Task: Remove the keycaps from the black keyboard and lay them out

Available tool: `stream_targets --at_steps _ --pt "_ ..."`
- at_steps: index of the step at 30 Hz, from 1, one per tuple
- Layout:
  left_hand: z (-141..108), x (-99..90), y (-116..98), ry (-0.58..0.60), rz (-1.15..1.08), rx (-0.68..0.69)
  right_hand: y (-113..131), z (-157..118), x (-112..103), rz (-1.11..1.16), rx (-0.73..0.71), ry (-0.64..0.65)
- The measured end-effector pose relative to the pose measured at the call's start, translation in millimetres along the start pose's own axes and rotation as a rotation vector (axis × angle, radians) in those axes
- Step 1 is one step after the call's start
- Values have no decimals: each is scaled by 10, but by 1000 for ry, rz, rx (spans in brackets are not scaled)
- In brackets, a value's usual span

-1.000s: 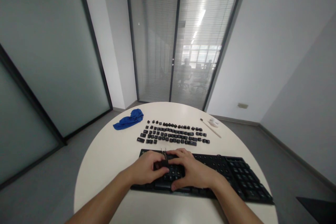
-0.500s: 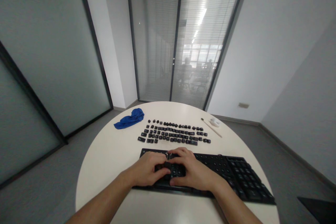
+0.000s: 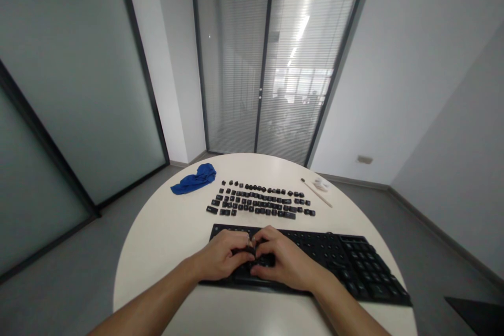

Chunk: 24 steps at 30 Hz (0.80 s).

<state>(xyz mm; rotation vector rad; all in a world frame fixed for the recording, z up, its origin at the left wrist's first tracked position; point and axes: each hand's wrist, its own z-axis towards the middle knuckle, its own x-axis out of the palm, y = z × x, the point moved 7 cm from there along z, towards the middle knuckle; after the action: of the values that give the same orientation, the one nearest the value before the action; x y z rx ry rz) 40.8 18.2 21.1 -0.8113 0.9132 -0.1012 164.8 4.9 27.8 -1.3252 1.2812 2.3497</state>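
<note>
A black keyboard (image 3: 315, 247) lies along the near side of the round table, many of its keycaps off across the left and middle parts. Over its left part my left hand (image 3: 223, 254) is curled, thumb and fingers closed around a small dark piece that I cannot make out. Beside it my right hand (image 3: 281, 258) bends its fingers inward, and the fingertips of both hands meet at the same spot. What the right fingertips grip is hidden. Just beyond the keyboard, loose black keycaps (image 3: 255, 203) lie in several rows.
A crumpled blue cloth (image 3: 195, 178) rests at the table's far left. Toward the far right lie a thin brush (image 3: 317, 192) and a small white item (image 3: 321, 184). The table's pale rim (image 3: 118, 273) curves around the keyboard, whose right end reaches near the edge.
My right hand has shifted slightly left, and its fingertips are now closer against my left fingers. Less of the keyboard shows between the hands.
</note>
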Motion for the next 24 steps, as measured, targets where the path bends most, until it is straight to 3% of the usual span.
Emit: stream_targets --at_steps 4,8,15,24 --pt "-1 -9 -10 -13 -45 0 68 10 28 -81 -52 16" --pt "3 -118 44 -170 -124 -71 64 18 28 -82 7 -26" --pt "7 -174 172 -289 -240 -184 19 10 7 -34 67 -117" --pt "25 -199 74 -253 -94 -153 -70 62 -25 -15 232 -209"
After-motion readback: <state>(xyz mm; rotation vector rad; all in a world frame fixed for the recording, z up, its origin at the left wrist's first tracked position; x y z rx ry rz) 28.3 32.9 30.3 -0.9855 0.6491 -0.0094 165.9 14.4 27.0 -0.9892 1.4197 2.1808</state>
